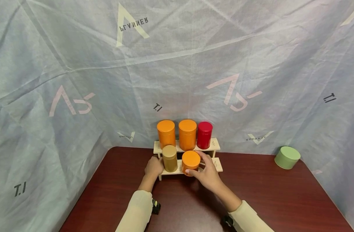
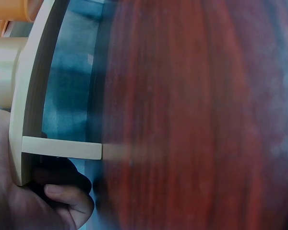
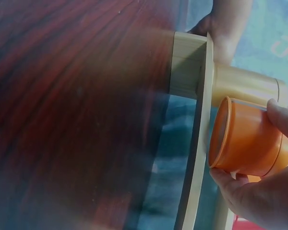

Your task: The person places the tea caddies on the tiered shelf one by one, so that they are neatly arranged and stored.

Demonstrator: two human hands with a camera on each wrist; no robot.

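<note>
My right hand (image 1: 208, 175) holds a short orange tin (image 1: 191, 159) between thumb and fingers, over the lower step of a small two-tier wooden stand (image 1: 217, 164). In the right wrist view the orange tin (image 3: 252, 136) is tilted, its base close to the step's edge. My left hand (image 1: 154, 166) grips the left end of that step; the left wrist view shows curled fingers (image 2: 69, 196) under the wood. Right beside the left hand, a gold tin (image 1: 169, 159) stands upright on the lower step.
Two tall orange tins, one on the left (image 1: 166, 135) and one in the middle (image 1: 187, 136), share the upper step with a red tin (image 1: 205, 136). A green tin (image 1: 287, 158) sits at the table's back right corner. Grey printed cloth (image 1: 177, 80) hangs behind the dark red table (image 1: 258, 187).
</note>
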